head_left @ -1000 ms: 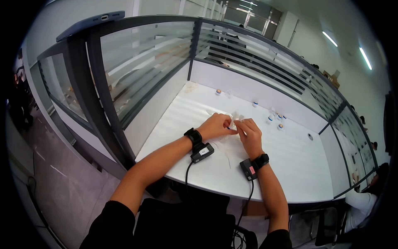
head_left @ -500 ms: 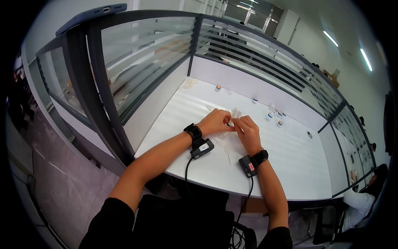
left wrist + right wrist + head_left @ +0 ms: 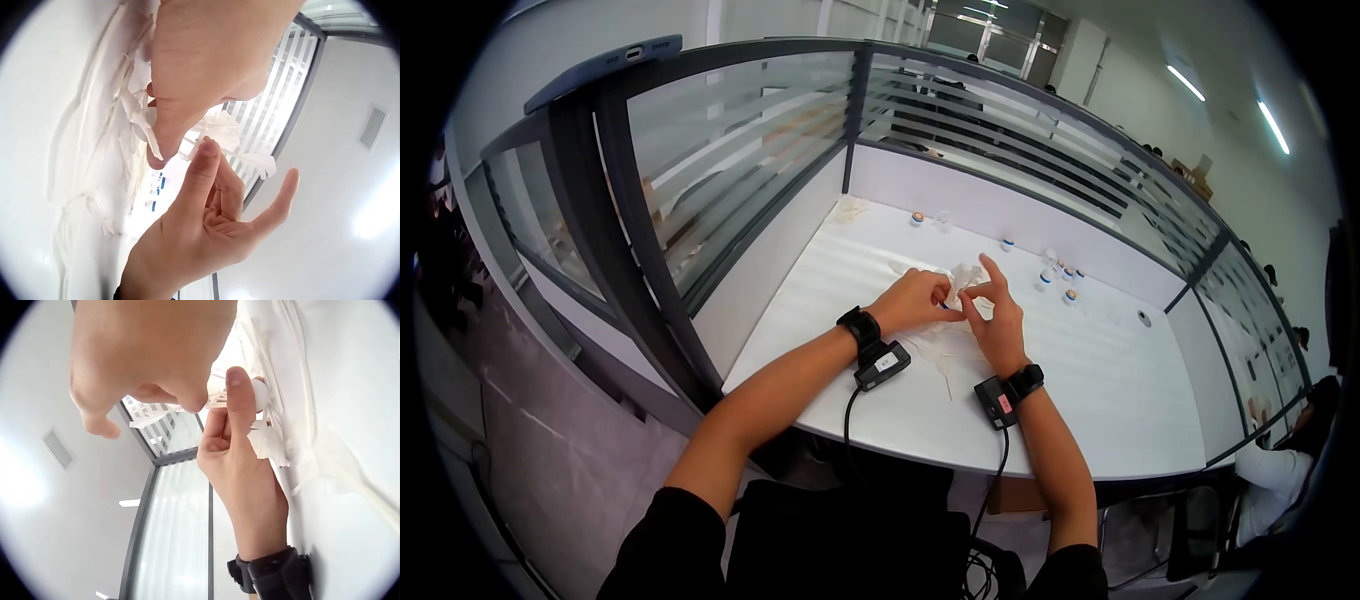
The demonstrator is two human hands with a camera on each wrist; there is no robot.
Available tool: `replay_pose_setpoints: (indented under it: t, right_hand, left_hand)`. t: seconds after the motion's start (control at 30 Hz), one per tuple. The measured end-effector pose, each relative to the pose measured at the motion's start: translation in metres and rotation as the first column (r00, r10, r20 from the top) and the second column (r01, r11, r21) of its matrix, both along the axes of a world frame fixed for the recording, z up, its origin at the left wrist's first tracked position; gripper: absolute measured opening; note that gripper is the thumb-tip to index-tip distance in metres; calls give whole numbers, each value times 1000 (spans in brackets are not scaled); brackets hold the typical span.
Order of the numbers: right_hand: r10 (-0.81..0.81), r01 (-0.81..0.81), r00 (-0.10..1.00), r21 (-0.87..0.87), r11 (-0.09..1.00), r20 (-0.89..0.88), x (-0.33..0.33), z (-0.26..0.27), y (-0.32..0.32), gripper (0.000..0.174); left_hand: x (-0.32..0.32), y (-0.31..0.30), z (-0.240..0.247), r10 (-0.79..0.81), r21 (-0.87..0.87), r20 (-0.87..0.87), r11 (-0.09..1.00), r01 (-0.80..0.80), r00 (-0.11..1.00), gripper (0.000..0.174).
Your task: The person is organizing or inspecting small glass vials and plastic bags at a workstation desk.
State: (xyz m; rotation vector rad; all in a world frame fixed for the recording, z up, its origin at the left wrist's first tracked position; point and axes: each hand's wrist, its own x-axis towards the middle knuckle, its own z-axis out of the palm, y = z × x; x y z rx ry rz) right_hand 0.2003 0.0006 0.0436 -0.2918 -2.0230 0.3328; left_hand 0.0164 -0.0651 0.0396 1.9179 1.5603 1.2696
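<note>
My left hand curls its fingers round a small round white object, largely hidden by the thumb in the right wrist view. Thin, crinkled whitish strips stick up between both hands. Close beside it, my right hand pinches these strips with its thumb against a curled finger, while another finger points up and away. The two hands' fingertips nearly meet in the left wrist view. More pale, loose strips lie on the table beneath the hands.
Several small jars with blue and white sides, such as one jar, stand on the white table at the back right. Another jar stands at the back left, near pale scraps. Low partitions border the table.
One finger of my right hand has lifted and straightened away from the strips; its thumb pinch stays. My left hand keeps nearly the same hold. The head view has shifted slightly.
</note>
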Motion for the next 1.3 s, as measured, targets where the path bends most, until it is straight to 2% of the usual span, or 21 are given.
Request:
replay_pose_setpoints:
  t: [0.03, 0.17, 0.27, 0.4, 0.43, 0.63, 0.73, 0.8, 0.9, 1.03, 1.1, 1.23, 1.3]
  right_hand:
    - [1, -1, 1000, -5, 1000, -8, 1, 1, -1, 66]
    - [-115, 90, 984, 179, 980, 133, 3, 3, 5, 64]
    - [-100, 84, 990, 155, 984, 99, 3, 2, 5, 64]
    - [-53, 51, 998, 41, 998, 41, 1, -2, 5, 68]
    - [-96, 83, 991, 137, 987, 89, 2, 2, 6, 67]
    - [-104, 91, 989, 117, 989, 108, 3, 4, 2, 66]
    - [-115, 97, 986, 143, 985, 119, 2, 3, 3, 63]
    - [-94, 86, 994, 135, 987, 57, 0, 2, 2, 57]
    - [-93, 95, 995, 88, 992, -26, 3, 2, 5, 47]
    - [-73, 77, 994, 48, 996, -86, 4, 2, 7, 34]
    - [-49, 49, 995, -4, 999, -85, 2, 3, 5, 32]
    - [-39, 25, 995, -137, 990, -96, 3, 12, -3, 25]
    - [-7, 0, 997, -95, 995, -71, 3, 9, 3, 20]
  left_hand:
    - [1, 0, 1, 5, -2, -17, 1000, -5, 1000, 44]
    - [-2, 0, 1, 14, -17, -54, 1000, -15, 998, 45]
    - [-3, 5, -5, 1, 28, -42, 1000, 0, 999, 45]
    - [-4, 3, -4, -5, 53, -63, 999, 8, 998, 45]
    - [-4, 1, -3, 1, 42, -59, 999, 1, 998, 45]
    - [-1, 3, -2, -12, 47, -51, 999, 15, 999, 45]
    - [-2, -2, 0, -18, 40, -40, 999, 20, 999, 45]
    - [0, -6, 4, -29, 11, -12, 1000, 29, 1000, 44]
    - [-2, 0, 1, -3, 21, -93, 1000, 5, 996, 44]
    - [-4, 0, -2, -20, -5, -55, 1000, 20, 998, 45]
    - [-3, 1, -1, -33, 38, -31, 999, 34, 999, 46]
    - [-3, 1, 0, 1, -7, -84, 1000, -1, 996, 46]
    - [-4, 2, -3, -6, 4, -58, 1000, 6, 998, 47]
